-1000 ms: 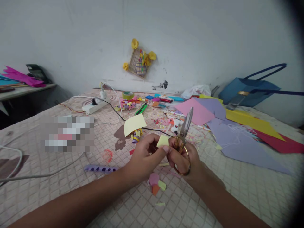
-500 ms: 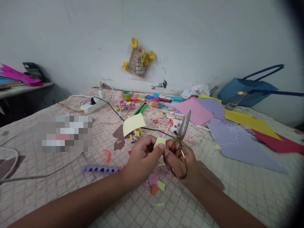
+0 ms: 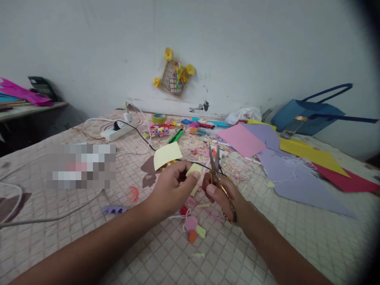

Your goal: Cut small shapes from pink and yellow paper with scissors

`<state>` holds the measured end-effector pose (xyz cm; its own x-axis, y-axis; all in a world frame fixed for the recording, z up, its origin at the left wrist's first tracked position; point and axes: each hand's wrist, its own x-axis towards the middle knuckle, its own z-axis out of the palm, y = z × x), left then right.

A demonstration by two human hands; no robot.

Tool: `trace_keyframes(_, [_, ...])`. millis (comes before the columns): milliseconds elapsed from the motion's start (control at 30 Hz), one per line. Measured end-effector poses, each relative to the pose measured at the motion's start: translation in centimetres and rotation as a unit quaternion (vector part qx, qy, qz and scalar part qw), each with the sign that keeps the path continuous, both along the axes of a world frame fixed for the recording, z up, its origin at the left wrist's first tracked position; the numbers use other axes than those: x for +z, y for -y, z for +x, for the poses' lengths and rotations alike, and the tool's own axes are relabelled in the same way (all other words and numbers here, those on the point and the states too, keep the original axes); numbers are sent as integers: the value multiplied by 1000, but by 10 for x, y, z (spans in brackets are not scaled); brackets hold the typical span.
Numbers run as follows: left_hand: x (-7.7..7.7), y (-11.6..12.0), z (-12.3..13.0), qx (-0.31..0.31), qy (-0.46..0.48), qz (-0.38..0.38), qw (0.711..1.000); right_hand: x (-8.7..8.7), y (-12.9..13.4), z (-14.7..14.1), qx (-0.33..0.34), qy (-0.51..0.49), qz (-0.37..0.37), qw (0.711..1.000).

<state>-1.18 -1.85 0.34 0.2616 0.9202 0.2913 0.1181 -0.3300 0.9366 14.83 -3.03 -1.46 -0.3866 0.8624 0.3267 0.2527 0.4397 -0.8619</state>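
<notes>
Between thumb and fingers, my left hand (image 3: 175, 188) pinches a small pale yellow piece of paper (image 3: 194, 170). My right hand (image 3: 224, 198) grips gold-handled scissors (image 3: 215, 168) through their loops, blades pointing up and slightly parted, to the right of the paper piece and apart from it. A larger pale yellow sheet (image 3: 168, 155) lies just beyond my left hand. Below the hands are a pink paper circle (image 3: 191, 224), an orange scrap (image 3: 192, 236) and small yellow offcuts (image 3: 201, 231). A purple spotted strip (image 3: 115, 209) is partly hidden behind my left forearm.
A white power strip (image 3: 117, 131) with cables stands at the back left. Behind the hands lie a green cutter (image 3: 175, 135), tape roll (image 3: 159, 118) and scattered scraps. Purple card (image 3: 305, 182), pink card (image 3: 242, 139) and a blue bag (image 3: 308, 114) occupy the right.
My right hand has turned the scissors more upright and opened their blades, moving slightly away from the left. My left hand has shifted a little left with the yellow paper piece.
</notes>
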Motion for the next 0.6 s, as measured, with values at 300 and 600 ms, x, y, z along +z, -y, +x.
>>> trace_keyframes(300, [6, -12, -12, 20, 14, 9, 1000, 0, -1, 4, -17, 195, 26, 980])
trace_keyframes(600, [3, -12, -12, -1, -21, 25, 999, -3, -3, 4, -21, 190, 26, 981])
